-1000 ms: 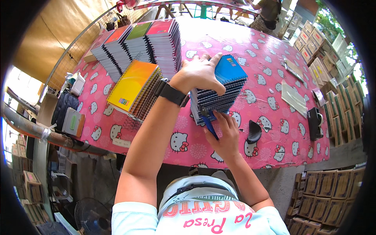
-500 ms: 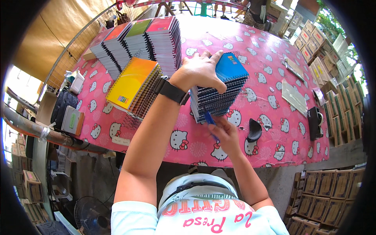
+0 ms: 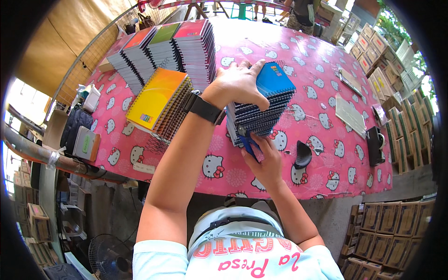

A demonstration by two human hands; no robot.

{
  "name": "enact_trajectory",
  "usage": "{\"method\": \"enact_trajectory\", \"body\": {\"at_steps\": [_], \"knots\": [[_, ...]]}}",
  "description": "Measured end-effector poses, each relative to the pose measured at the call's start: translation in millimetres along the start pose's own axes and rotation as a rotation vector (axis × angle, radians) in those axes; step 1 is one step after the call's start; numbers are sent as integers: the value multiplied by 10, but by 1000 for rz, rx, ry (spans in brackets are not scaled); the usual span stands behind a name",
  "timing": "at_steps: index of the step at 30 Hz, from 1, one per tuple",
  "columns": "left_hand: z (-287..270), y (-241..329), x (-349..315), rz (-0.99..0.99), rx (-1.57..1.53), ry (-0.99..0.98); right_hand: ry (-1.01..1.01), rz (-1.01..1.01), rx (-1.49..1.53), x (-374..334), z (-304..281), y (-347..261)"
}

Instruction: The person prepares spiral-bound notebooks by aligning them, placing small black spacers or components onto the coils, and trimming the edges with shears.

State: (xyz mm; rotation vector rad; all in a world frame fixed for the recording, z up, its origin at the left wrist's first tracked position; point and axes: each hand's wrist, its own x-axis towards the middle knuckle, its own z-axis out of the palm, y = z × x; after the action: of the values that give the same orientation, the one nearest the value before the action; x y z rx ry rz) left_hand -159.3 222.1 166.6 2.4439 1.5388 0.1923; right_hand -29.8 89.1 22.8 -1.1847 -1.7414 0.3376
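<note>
A stack of spiral notebooks with blue covers [image 3: 275, 80] stands before me, dark coils facing me. My left hand [image 3: 239, 86] rests over its top left part, fingers spread and thumb stretched toward the coil side. In my right hand [image 3: 267, 161] are small blue-handled pliers [image 3: 247, 142], gripped by the handles. Their head is against or very close to the coils low on the stack; exact contact I cannot make out. Left of the stack lies a pile of yellow-orange spiral notebooks [image 3: 157, 100], partly behind my left wrist.
Tall notebook stacks with red [image 3: 192, 29], green [image 3: 164, 33] and orange covers stand at the far left of the pink patterned table [image 3: 224, 179]. A black curved object [image 3: 303, 155] lies right of my right hand. Farther right are a clear sheet [image 3: 351, 115] and a black box [image 3: 374, 147].
My right hand has turned and the pliers have swung more upright, their head now plainly visible at the coils with the handles apart. My left hand has stayed on the stack.
</note>
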Motion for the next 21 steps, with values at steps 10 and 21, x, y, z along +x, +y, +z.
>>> {"method": "enact_trajectory", "body": {"at_steps": [10, 21], "knots": [[17, 13, 24, 12, 18, -1, 66, -31, -126, -12, -57, -86], [16, 33, -19, 7, 17, 2, -216, 499, 563, -24, -112, -45]]}}
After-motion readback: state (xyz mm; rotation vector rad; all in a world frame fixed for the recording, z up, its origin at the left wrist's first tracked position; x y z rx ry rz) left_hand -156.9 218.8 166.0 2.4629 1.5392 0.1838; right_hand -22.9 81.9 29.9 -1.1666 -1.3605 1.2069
